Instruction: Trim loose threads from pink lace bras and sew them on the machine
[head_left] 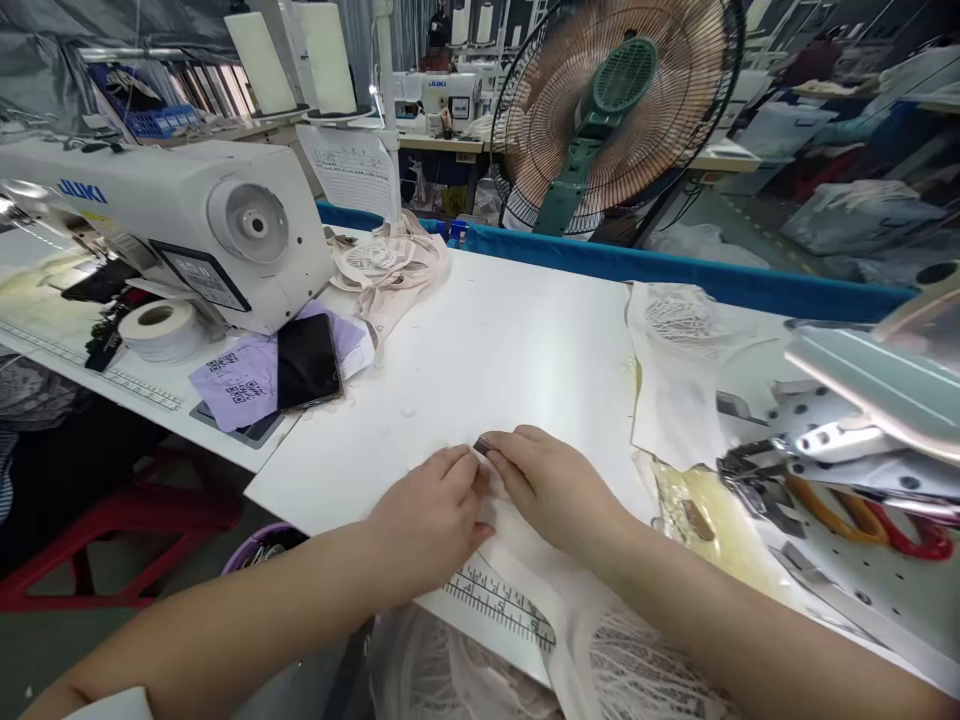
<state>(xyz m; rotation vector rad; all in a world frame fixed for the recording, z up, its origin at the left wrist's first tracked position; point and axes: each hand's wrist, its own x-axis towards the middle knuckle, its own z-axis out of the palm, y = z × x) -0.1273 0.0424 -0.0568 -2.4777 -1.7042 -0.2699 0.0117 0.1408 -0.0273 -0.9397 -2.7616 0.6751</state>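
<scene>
My left hand (431, 515) is closed in a pinch on the edge of a pale lace garment (536, 545) at the front of the white table. Close beside it, my right hand (555, 490) is also closed, its thumb and forefinger on a small dark metal tool (482, 446) whose kind is mostly hidden by the fingers. The tool's tip touches the strip of cloth between both hands. Under my right forearm the garment runs down over the table's front edge and its printed ruler (502, 600). More lace cloth hangs below.
A sewing machine (225, 215), tape roll (161, 328) and black phone (308, 362) stand left. A garment pile (394, 262) lies behind. On the right are a pale lace piece (675, 370), scissors with orange and red handles (862, 515) and another machine (877, 380). A fan (619, 110) stands beyond.
</scene>
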